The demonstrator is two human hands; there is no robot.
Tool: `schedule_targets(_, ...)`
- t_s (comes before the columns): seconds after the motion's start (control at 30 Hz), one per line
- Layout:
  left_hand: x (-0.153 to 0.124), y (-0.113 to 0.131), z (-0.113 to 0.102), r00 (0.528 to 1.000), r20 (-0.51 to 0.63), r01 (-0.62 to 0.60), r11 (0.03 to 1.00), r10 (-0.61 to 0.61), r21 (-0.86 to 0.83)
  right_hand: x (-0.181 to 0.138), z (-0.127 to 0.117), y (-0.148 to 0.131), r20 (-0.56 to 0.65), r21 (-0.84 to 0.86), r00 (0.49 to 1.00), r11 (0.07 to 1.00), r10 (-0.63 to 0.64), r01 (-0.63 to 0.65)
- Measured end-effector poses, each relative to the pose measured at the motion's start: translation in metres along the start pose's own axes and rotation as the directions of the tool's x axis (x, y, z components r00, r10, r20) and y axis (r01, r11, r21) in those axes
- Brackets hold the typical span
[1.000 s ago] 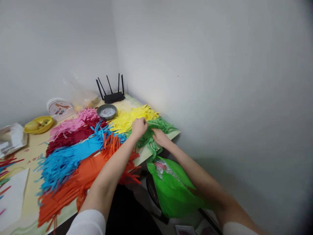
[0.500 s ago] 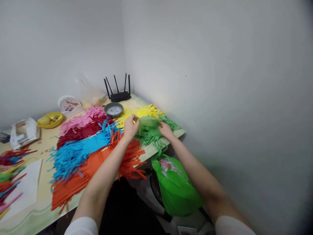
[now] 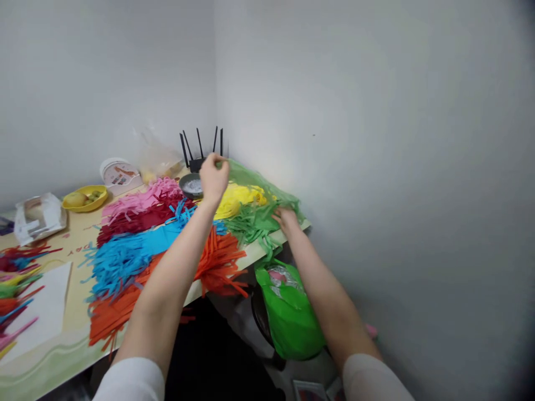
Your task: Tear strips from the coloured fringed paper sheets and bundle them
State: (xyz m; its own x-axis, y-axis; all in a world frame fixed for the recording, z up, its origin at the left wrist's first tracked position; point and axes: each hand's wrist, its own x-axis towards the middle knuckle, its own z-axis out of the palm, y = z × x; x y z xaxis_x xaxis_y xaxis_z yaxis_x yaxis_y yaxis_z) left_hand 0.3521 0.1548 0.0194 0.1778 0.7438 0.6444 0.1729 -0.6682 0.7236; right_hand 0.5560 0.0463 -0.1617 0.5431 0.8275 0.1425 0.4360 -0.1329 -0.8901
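Observation:
My left hand (image 3: 214, 177) is raised in front of the router, closed in a pinch on one end of a thin green tissue paper sheet (image 3: 248, 174). The sheet slopes from it down to the right, thin enough to see through. Low at the table corner, my right hand (image 3: 286, 219) has its fingers on the green paper, partly covered by it. Beneath the sheet lies a pile of green fringed tissue paper (image 3: 254, 220). Yellow fringed paper (image 3: 238, 199) lies just behind that pile, below my left hand.
Blue (image 3: 121, 262), orange (image 3: 221, 253), dark red (image 3: 129, 227) and pink (image 3: 142, 199) fringed papers cover the table. A grey bowl (image 3: 191, 186) and black router (image 3: 195, 165) stand behind. A green bag (image 3: 292, 317) sits below the corner, beside the wall (image 3: 397, 167).
My left hand has risen and moved away, lifting one end of the green sheet from the pile. My right hand has stayed near the table corner, slightly lower in the picture.

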Motion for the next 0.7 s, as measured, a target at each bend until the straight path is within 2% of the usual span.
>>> schedule_targets(0.1, 0.007, -0.020, -0.054, 0.991, -0.100, 0.089, 0.995, -0.092, -0.032, -0.005, -0.013, -0.007, -0.027, 0.056, 0.997, 0.996, 0.078, -0.076)
schedule_targets(0.17, -0.005, -0.026, -0.097, 0.993, -0.090, 0.081, 0.996, -0.079, 0.020, -0.014, -0.017, -0.017, -0.032, 0.057, 0.995, 0.994, 0.094, -0.092)
schedule_targets(0.27, -0.044, -0.020, -0.153, 1.000, 0.018, 0.021, 0.989, -0.024, 0.149, -0.038, -0.013, -0.052, -0.068, 0.029, 0.996, 0.998, 0.055, -0.053)
schedule_targets(0.33, -0.075, -0.012, -0.180, 0.993, 0.115, -0.004, 0.976, -0.022, 0.217, -0.063, 0.001, -0.093, -0.101, 0.016, 0.994, 0.999, -0.047, 0.048)
schedule_targets(0.37, -0.089, -0.007, -0.190, 0.985, 0.171, -0.016, 0.969, -0.027, 0.246, -0.077, 0.010, -0.118, -0.118, 0.010, 0.982, 0.989, -0.145, 0.147)
schedule_targets(0.4, -0.102, -0.004, -0.200, 0.972, 0.232, -0.034, 0.961, -0.031, 0.275, -0.092, 0.021, -0.145, -0.112, -0.039, 0.924, 0.930, -0.367, 0.365)
schedule_targets(0.43, -0.113, -0.001, -0.209, 0.958, 0.286, -0.058, 0.953, -0.031, 0.297, -0.105, 0.033, -0.171, -0.033, -0.079, 0.816, 0.815, -0.577, 0.573)
schedule_targets(0.47, -0.124, 0.001, -0.219, 0.945, 0.326, -0.080, 0.946, -0.028, 0.313, -0.117, 0.045, -0.196, 0.073, -0.083, 0.687, 0.682, -0.723, 0.727)
schedule_targets(0.53, -0.141, 0.003, -0.239, 0.929, 0.369, -0.117, 0.940, -0.011, 0.322, -0.132, 0.069, -0.234, 0.288, -0.031, 0.467, 0.479, -0.836, 0.877)
schedule_targets(0.57, -0.149, 0.003, -0.250, 0.930, 0.367, -0.124, 0.941, 0.000, 0.316, -0.136, 0.079, -0.247, 0.390, -0.007, 0.395, 0.427, -0.832, 0.904)
schedule_targets(0.6, -0.156, 0.003, -0.260, 0.937, 0.349, -0.122, 0.943, 0.007, 0.309, -0.137, 0.089, -0.256, 0.484, 0.004, 0.355, 0.408, -0.800, 0.913)
schedule_targets(0.63, -0.162, 0.002, -0.269, 0.947, 0.322, -0.112, 0.945, 0.007, 0.306, -0.137, 0.096, -0.262, 0.563, -0.005, 0.339, 0.408, -0.753, 0.913)
schedule_targets(0.7, -0.174, -0.004, -0.282, 0.967, 0.256, -0.070, 0.945, -0.015, 0.318, -0.136, 0.108, -0.271, 0.662, -0.062, 0.347, 0.412, -0.665, 0.909)
